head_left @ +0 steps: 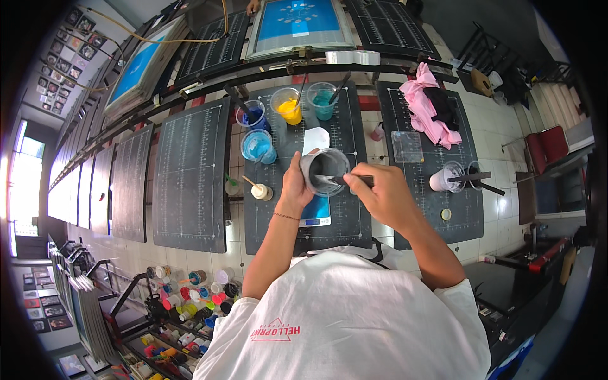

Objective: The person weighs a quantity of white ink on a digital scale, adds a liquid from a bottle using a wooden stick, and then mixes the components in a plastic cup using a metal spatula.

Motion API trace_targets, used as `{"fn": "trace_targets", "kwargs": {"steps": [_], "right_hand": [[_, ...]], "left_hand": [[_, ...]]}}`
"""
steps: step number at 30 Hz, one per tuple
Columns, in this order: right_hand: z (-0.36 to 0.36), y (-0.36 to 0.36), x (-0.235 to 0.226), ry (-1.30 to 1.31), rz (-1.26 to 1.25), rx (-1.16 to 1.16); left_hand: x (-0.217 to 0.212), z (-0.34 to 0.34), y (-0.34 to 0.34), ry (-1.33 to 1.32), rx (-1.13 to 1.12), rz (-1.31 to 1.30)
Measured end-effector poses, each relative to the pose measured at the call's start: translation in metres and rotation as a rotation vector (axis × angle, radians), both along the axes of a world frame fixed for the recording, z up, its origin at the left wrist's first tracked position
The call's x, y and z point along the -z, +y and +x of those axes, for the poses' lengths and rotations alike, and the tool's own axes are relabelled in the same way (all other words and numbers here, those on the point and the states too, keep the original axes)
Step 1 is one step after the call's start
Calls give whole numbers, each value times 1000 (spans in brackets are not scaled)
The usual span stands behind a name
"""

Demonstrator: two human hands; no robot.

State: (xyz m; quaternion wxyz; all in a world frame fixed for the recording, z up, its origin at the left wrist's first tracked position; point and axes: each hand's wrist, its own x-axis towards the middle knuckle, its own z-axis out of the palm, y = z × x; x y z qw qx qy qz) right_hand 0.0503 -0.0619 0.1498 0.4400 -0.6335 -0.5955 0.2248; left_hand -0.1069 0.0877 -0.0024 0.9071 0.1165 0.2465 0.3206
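Left hand (296, 183) curled round a clear plastic cup (324, 163) smeared with grey paint, right hand (383, 193) pinching a dark-handled spatula (339, 180) whose blade dips inside. Held up, the cup partly hides a digital scale (318, 209) on a black gridded surface (348, 221). Beyond stand a light-blue paint cup (259, 149), a navy paint cup (256, 118), a yellow paint cup (289, 110) and a teal paint cup (323, 106).
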Motion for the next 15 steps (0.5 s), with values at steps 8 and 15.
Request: {"fn": "trace_targets", "kwargs": {"steps": [8, 15], "right_hand": [[2, 6, 2, -89, 92, 161], [0, 5, 4, -51, 130, 278]], "left_hand": [[2, -3, 1, 9, -20, 43], [5, -4, 0, 22, -3, 11]]}}
